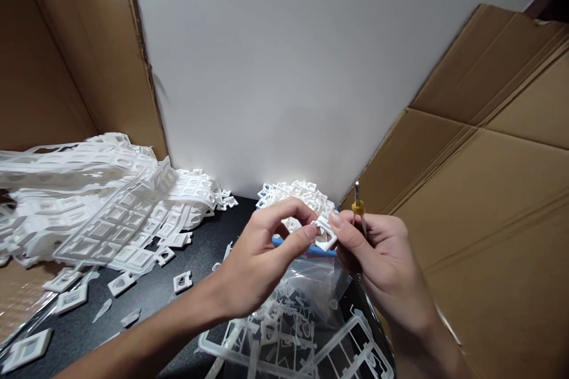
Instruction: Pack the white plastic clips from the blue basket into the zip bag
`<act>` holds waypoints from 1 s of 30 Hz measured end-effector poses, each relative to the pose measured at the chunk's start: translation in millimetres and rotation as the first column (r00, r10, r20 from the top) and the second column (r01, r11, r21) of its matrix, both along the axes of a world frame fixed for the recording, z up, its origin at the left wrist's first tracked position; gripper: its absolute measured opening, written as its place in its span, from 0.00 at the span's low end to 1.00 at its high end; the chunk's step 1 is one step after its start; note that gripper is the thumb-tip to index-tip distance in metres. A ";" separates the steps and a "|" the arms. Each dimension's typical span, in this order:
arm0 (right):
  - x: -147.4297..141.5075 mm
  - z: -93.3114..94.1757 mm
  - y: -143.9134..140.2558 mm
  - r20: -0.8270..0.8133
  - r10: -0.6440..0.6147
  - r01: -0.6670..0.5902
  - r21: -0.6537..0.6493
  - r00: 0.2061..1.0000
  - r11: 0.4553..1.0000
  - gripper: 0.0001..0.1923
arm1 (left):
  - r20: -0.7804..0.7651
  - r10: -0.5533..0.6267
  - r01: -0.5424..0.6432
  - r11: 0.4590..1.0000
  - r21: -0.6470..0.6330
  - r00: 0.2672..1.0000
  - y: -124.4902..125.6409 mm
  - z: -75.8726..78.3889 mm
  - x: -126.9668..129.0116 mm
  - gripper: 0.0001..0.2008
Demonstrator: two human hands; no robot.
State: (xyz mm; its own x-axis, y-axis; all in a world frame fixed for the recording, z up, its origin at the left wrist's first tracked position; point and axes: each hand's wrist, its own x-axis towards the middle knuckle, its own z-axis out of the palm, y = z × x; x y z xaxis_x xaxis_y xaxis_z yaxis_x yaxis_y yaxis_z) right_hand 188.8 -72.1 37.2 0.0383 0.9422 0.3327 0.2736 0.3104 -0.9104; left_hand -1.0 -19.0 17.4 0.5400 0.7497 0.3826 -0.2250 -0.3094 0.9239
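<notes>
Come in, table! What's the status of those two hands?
Left hand and right hand both gripping small white plastic frame. Right also holding yellow-collared tool, metal tip up. Fingers partly covering frame.

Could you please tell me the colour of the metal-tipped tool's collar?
The collar is yellow, seen best in the head view.

Yellow-collared tool (358, 208), lower end hidden

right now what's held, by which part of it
A small white frame, left edge in the left hand, right edge in the right hand, which also holds a tool below its yellow collar.
</notes>
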 end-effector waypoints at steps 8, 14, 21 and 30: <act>-1.2 -13.0 3.0 -0.246 0.127 -0.139 -0.032 0.961 0.990 0.21 | 0.351 -0.166 0.217 0.970 -0.111 0.922 -1.2 -7.7 8.7 0.06; -9.8 -14.1 6.0 -0.220 0.086 -0.087 0.003 0.972 0.996 0.22 | 0.455 -0.106 0.232 0.945 -0.230 0.884 0.6 -10.3 13.8 0.10; -14.7 -12.7 11.8 -0.024 -0.067 0.069 0.108 0.997 0.992 0.23 | 0.460 -0.088 0.241 0.928 -0.285 0.884 3.0 -7.5 13.1 0.13; -19.8 -12.1 9.7 -0.034 -0.181 0.183 0.296 0.983 0.938 0.22 | 0.466 -0.169 0.281 0.943 -0.180 0.868 1.9 -8.1 9.9 0.07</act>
